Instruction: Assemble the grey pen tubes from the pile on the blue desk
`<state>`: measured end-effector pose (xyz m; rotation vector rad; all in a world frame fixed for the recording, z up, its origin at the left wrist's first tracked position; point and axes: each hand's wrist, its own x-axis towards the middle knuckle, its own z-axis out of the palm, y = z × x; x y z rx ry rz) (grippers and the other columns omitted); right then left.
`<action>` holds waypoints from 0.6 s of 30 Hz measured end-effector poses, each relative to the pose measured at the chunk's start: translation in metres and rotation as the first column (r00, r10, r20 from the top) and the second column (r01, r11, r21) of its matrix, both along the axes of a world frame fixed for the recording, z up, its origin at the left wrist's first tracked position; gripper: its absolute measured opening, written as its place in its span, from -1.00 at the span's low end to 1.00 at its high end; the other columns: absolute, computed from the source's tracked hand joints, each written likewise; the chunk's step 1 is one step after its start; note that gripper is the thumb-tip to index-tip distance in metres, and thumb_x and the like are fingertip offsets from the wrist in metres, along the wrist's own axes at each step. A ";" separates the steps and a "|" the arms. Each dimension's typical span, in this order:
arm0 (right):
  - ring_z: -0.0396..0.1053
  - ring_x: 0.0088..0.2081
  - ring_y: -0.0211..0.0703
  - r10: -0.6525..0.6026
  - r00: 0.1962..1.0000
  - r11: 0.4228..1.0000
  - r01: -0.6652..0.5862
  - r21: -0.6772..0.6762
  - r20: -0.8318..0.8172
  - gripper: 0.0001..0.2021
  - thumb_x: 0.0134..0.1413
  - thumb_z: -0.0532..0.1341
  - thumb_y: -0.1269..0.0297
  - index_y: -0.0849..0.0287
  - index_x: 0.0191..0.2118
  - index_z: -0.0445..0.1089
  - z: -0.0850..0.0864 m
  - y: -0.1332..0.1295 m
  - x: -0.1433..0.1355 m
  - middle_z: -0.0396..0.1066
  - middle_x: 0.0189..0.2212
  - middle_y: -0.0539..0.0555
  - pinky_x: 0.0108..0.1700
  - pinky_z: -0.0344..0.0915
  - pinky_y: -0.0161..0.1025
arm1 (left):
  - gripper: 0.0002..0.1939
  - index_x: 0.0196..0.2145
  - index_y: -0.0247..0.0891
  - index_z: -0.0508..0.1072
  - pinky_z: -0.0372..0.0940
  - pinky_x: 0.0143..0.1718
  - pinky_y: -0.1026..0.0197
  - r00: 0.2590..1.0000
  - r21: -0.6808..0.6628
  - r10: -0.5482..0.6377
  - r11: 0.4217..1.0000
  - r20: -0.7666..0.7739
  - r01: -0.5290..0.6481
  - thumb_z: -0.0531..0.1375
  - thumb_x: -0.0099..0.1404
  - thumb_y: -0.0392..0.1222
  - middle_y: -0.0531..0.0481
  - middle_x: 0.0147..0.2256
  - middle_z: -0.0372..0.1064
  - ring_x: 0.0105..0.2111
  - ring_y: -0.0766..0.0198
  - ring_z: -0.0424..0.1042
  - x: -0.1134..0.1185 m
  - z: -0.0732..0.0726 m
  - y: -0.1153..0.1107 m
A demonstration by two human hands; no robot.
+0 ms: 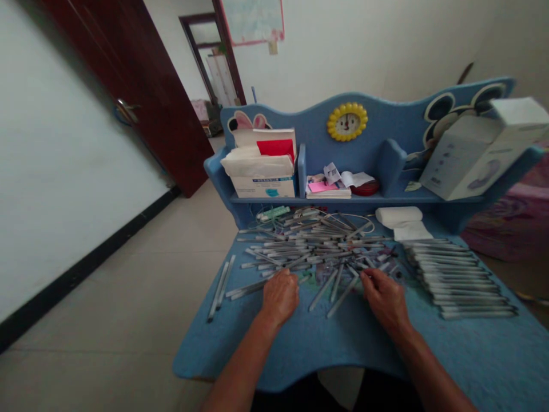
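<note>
Many grey pens [300, 243] lie in a loose heap across the middle of the blue desk. My left hand [281, 294] is closed at the heap's front edge, over some pens that stick out to its left; what its fingers hold is hidden. My right hand [384, 297] has its thumb and fingers pinched together by the dark end of a slanting pen [343, 297]; the grip itself is too small to make out. Two pens [221, 288] lie side by side at the left edge. A neat row of pens [463, 277] lies on the right.
Behind the heap stands a blue shelf [343, 200] with a mask box [266, 186], papers [328, 191] and a white box [463, 154]. A white roll [398, 216] lies below it. The desk's [274, 355] front edge curves inward before my body.
</note>
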<state>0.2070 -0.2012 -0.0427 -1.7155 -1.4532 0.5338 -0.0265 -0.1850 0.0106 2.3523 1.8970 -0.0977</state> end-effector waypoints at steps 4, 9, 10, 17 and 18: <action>0.30 -0.60 -0.21 0.096 0.995 0.995 -0.096 -0.003 -0.034 -0.71 0.05 0.06 0.10 0.19 -0.33 0.41 0.012 -0.008 -0.011 0.37 -0.62 0.01 -0.51 0.17 -0.31 | -0.88 -0.45 -0.27 0.40 0.17 -0.33 0.23 0.977 -0.041 -0.073 0.996 0.198 0.083 0.07 0.13 -0.27 -0.05 -0.40 0.33 -0.34 0.21 0.34 0.001 0.006 0.006; 0.23 -0.61 -0.27 0.254 0.956 0.965 -0.261 -0.033 -0.147 -0.69 0.09 0.03 0.08 0.19 -0.36 0.39 0.034 -0.013 -0.027 0.25 -0.68 -0.06 -0.53 0.14 -0.36 | -0.90 -0.47 -0.29 0.37 0.07 -0.50 0.34 0.765 -0.221 0.015 0.961 0.644 0.167 0.08 0.08 -0.25 0.12 -0.58 0.20 -0.53 0.37 0.21 0.012 0.015 0.008; 0.22 -0.61 -0.27 0.265 0.950 0.961 -0.275 -0.037 -0.164 -0.68 0.10 0.03 0.06 0.19 -0.38 0.38 0.036 -0.013 -0.028 0.23 -0.69 -0.07 -0.53 0.13 -0.36 | -0.91 -0.47 -0.29 0.37 0.05 -0.52 0.35 0.726 -0.255 0.038 0.948 0.687 0.191 0.08 0.06 -0.25 0.14 -0.60 0.17 -0.55 0.38 0.19 0.015 0.016 0.007; 0.14 -0.66 -0.29 0.292 0.942 0.947 -0.309 -0.087 -0.164 -0.55 0.11 -0.01 0.00 0.12 -0.70 0.13 0.044 -0.009 -0.027 0.12 -0.76 -0.08 -0.56 0.09 -0.34 | -0.94 -0.51 -0.32 0.36 0.01 -0.56 0.36 0.606 -0.337 0.109 0.900 0.788 0.276 0.14 -0.02 -0.28 0.16 -0.61 0.15 -0.57 0.41 0.14 0.026 0.019 -0.004; 0.14 -0.66 -0.28 0.296 0.940 0.944 -0.315 -0.099 -0.170 -0.56 0.10 -0.01 0.00 0.11 -0.70 0.12 0.044 -0.008 -0.027 0.12 -0.77 -0.07 -0.56 0.10 -0.33 | -0.94 -0.51 -0.32 0.36 0.01 -0.56 0.36 0.596 -0.333 0.111 0.901 0.795 0.277 0.15 -0.03 -0.29 0.16 -0.61 0.16 -0.56 0.41 0.14 0.025 0.019 -0.004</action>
